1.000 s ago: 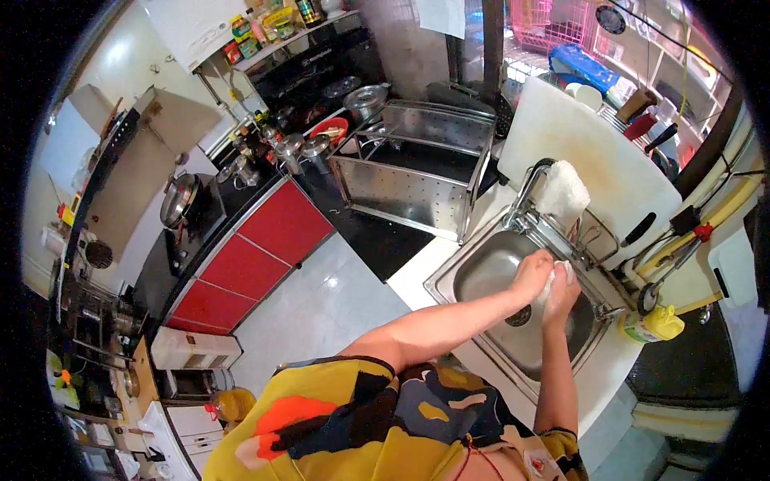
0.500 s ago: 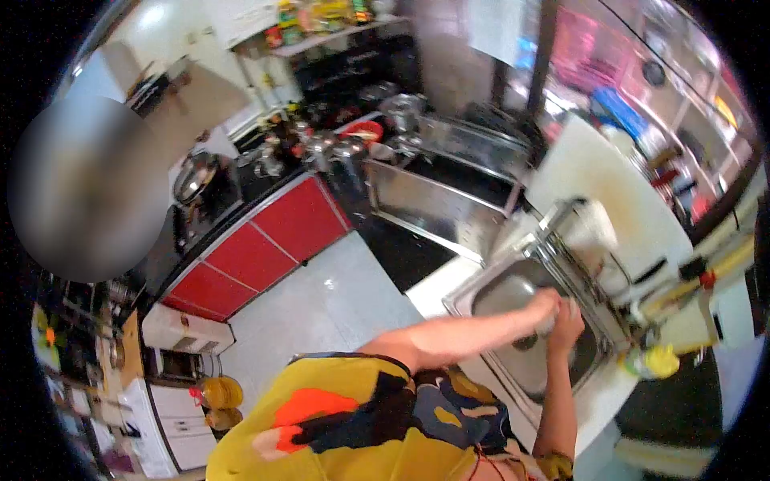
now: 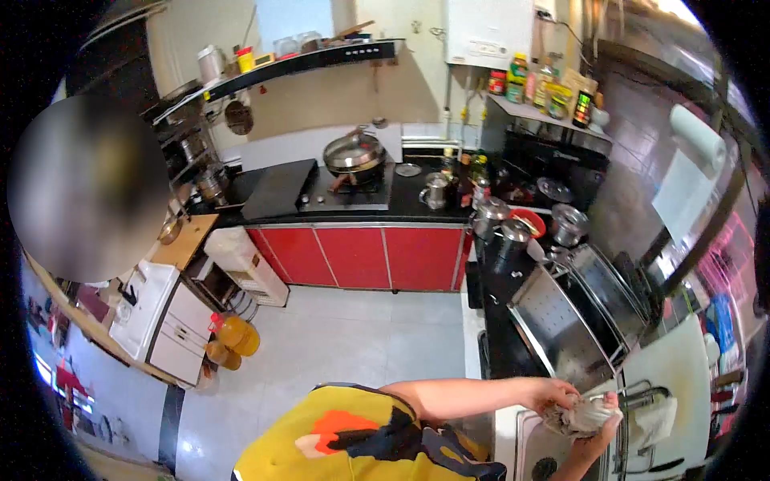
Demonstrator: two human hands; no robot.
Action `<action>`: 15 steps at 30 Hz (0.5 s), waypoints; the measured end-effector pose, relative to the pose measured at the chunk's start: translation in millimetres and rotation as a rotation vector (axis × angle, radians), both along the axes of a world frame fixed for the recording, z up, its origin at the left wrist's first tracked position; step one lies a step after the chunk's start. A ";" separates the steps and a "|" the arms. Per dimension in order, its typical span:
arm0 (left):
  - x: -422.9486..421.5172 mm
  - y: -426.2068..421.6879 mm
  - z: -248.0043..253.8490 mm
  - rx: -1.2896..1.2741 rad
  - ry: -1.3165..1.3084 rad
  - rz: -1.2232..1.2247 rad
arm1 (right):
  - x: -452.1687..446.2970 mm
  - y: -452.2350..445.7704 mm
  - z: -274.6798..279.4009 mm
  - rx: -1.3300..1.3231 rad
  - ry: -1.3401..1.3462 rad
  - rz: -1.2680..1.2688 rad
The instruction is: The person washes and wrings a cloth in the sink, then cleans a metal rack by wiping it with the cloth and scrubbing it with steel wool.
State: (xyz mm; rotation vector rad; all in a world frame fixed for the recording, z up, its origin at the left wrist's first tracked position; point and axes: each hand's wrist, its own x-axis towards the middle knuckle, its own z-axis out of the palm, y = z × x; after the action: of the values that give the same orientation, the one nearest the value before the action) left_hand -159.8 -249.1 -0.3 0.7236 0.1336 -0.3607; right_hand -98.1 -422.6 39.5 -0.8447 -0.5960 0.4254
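A crumpled whitish-grey cloth (image 3: 579, 417) is held between my two hands over the steel sink (image 3: 533, 449) at the lower right. My left hand (image 3: 555, 393) grips its left side with bent fingers. On the right side of the same cloth, my right hand (image 3: 601, 437) is wrapped round it. Just right of my hands stands the tap (image 3: 646, 393), with a white towel (image 3: 656, 421) hanging by it. The lower part of the sink is cut off by the frame's edge.
A perforated steel rack (image 3: 561, 321) stands on the black counter beyond the sink. A white cutting board (image 3: 674, 369) leans at the right. A lidded pan (image 3: 353, 154) is on the stove. Oil bottles (image 3: 237, 335) stand on the floor at the left.
The head view has swung left, bringing the stove and left side into sight. My hands have lifted the cloth, which shows more fully now and is still held by both.
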 end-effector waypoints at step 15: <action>-125.6 182.4 25.5 0.835 -0.242 0.625 | -52.9 177.9 57.9 -0.212 -0.139 -0.103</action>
State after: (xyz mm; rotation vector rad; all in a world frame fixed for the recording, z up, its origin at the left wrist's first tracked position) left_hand -285.4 -66.8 25.2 1.4840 0.2764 0.4188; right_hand -151.0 -244.8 97.4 -1.1096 -0.6397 0.3412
